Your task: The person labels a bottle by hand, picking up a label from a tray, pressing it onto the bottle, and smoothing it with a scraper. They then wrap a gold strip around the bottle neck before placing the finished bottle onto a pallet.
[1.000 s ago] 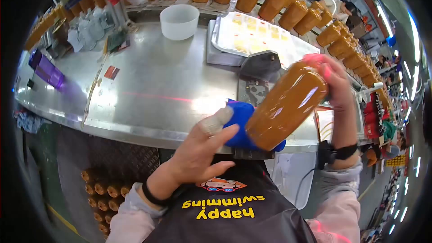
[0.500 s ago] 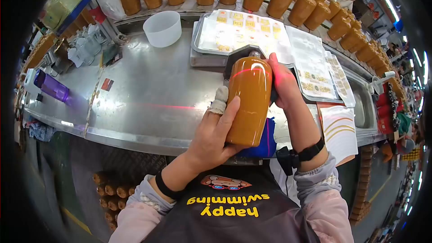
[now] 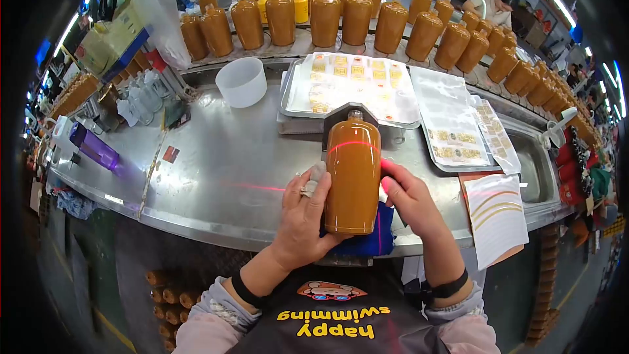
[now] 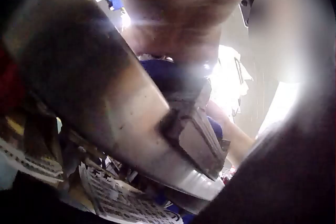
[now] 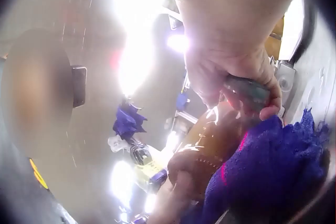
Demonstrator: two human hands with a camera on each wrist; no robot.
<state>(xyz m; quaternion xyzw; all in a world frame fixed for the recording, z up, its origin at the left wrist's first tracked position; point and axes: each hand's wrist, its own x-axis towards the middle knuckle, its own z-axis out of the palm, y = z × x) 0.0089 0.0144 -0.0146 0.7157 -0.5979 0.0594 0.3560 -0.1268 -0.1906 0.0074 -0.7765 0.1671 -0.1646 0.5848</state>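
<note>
A glossy brown bottle (image 3: 353,183) lies along a stand, its neck in a dark notched rest (image 3: 333,120) and its base toward me. A red light line crosses its shoulder. My left hand (image 3: 303,219) holds the lower left side, thumb near the base and a whitish covering on a finger. At the bottle's right side is my right hand (image 3: 413,200). In the right wrist view its curled fingers hold a small dark grey-green piece (image 5: 249,92) close to the bottle. Beneath the bottle is a blue cloth (image 3: 385,233). The left wrist view mostly shows the wrist and table edge.
Behind the stand are a tray of gold labels (image 3: 373,101) and a white round tub (image 3: 241,83). More label sheets (image 3: 452,128) and a paper with gold strips (image 3: 495,216) lie right. A purple bottle (image 3: 95,147) stands left. Several brown bottles (image 3: 325,19) line the far side.
The bottle has swung from tilted in my right hand to lying straight on the rest. My left hand has moved onto it; the right has left the neck and slid down its right side.
</note>
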